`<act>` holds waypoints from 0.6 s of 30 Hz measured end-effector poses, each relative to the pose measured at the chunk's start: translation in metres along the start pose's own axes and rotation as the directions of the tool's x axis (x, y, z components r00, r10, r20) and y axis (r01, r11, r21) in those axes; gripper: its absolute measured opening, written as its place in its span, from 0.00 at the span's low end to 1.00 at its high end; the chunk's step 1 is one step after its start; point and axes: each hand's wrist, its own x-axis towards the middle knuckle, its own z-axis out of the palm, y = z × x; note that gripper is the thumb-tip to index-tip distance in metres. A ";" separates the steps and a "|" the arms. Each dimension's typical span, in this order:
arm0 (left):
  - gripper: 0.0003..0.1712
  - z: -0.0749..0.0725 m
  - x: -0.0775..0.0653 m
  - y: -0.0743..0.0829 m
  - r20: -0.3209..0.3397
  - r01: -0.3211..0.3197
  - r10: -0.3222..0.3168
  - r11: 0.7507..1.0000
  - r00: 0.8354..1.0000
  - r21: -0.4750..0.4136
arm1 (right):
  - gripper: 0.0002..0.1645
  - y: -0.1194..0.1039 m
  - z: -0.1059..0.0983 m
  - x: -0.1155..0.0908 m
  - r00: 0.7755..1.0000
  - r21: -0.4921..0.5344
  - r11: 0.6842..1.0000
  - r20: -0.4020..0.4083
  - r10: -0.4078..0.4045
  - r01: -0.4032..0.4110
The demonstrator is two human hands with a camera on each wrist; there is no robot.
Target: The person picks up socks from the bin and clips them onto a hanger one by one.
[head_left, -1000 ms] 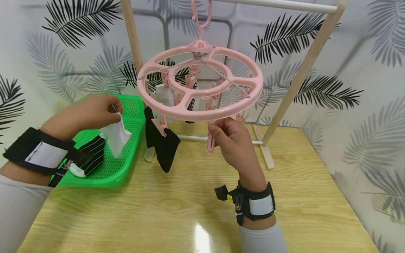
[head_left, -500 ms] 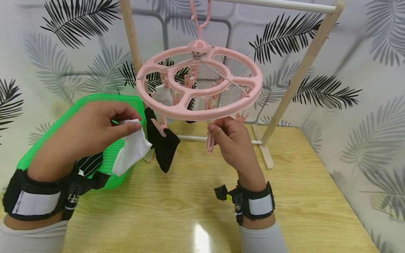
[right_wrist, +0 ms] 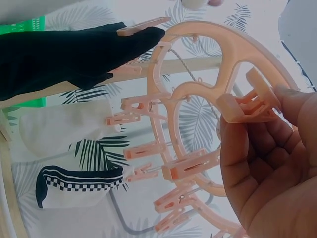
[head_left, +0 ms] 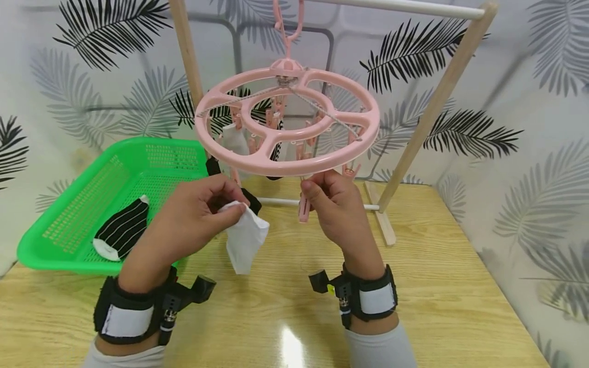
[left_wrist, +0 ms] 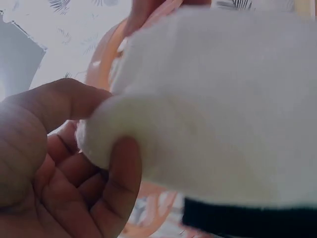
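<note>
My left hand [head_left: 202,217] pinches a small white sock [head_left: 246,240] by its upper edge between thumb and fingers, and the sock hangs down left of my right hand. Close up in the left wrist view, the white cloth [left_wrist: 213,109] covers much of the picture. My right hand [head_left: 340,209] grips a pink clothespin [right_wrist: 250,101] under the front rim of the round pink drying hanger [head_left: 285,166]. That clothespin's jaws stand apart with nothing between them. A black sock [right_wrist: 59,59] is clipped left of it, partly hidden behind my left hand in the head view.
Farther back on the hanger a white sock [right_wrist: 69,128] and a checkered sock [right_wrist: 79,186] hang among several other clothespins. A green basket [head_left: 41,258] at the left holds a black striped sock [head_left: 123,227]. The hanger hangs from a rack with wooden posts [head_left: 442,102].
My left hand has carried the white sock rightward out from over the basket, to just left of the right hand. The right hand stays on its clothespin.
</note>
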 end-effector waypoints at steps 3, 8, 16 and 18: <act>0.02 0.015 0.003 -0.004 -0.001 -0.003 0.003 1.000 1.000 -0.010 | 0.09 0.000 0.006 0.000 1.000 -0.008 1.000 -0.014 0.016 -0.016; 0.04 0.041 0.008 -0.009 -0.040 -0.001 -0.001 0.999 0.999 -0.050 | 0.10 -0.002 0.011 -0.001 0.999 -0.054 0.998 -0.027 0.041 -0.042; 0.04 0.066 0.007 -0.009 -0.043 0.003 -0.007 0.996 0.999 -0.090 | 0.09 -0.001 0.013 0.000 0.999 -0.084 0.996 -0.011 -0.042 0.041; 0.04 0.069 0.007 -0.007 -0.044 0.006 -0.010 0.995 0.999 -0.101 | 0.11 0.000 0.012 0.001 0.997 -0.072 0.995 0.002 -0.072 0.072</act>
